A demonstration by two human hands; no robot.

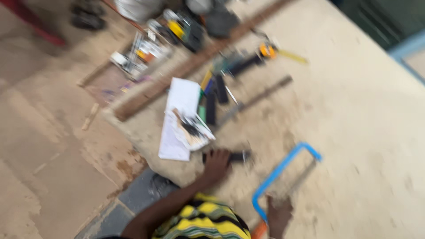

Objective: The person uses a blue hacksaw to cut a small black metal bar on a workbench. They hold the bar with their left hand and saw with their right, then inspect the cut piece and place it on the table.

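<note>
Both hands are busy: the left hand [217,163] presses on a dark tool [237,156] lying on the dusty surface [363,132], fingers curled over it, while the right hand [279,212] grips the blue-framed hacksaw [283,170] by its handle end. Blur hides any cut, so progress cannot be judged; white papers [179,117] lie just beyond the left hand.

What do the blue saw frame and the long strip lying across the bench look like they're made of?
Blue saw frame: likely painted metal; thin, evenly bent, glossy blue. The right hand is at its handle end. Long strip: probably wood; brown, matte, straight-edged, though blur hides any grain.
</note>
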